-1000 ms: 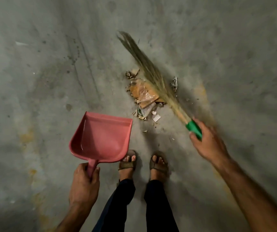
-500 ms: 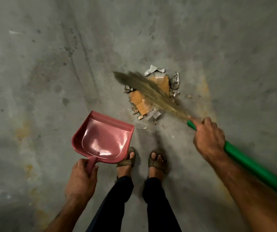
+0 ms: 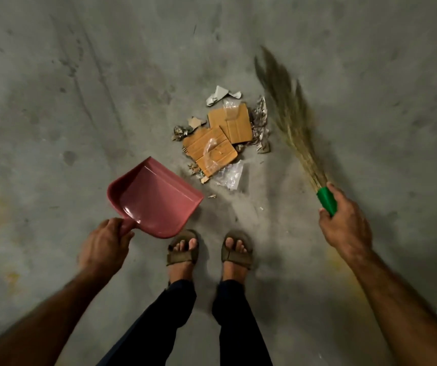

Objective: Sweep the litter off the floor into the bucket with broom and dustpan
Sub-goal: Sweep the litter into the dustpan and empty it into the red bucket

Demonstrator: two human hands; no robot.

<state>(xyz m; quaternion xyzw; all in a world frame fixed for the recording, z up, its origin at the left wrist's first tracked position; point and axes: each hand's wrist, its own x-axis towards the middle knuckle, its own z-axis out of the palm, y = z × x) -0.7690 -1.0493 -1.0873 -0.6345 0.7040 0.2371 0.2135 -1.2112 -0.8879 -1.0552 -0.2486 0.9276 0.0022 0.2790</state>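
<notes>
Holding the green plastic handle of a dry grass broom (image 3: 291, 122), the right hand (image 3: 345, 225) has its fingers wrapped tight around it. The blurry bristles point up and away, just to the right of the litter. The left hand (image 3: 105, 245) is closed around the short handle of a pink plastic dustpan (image 3: 154, 198), which is tilted, with its open edge facing the litter. The pile of brown cardboard pieces, torn paper and clear plastic (image 3: 221, 140) lies on the grey concrete floor (image 3: 67, 101), in front of two feet in brown sandals (image 3: 209, 250). No bucket can be seen.
</notes>
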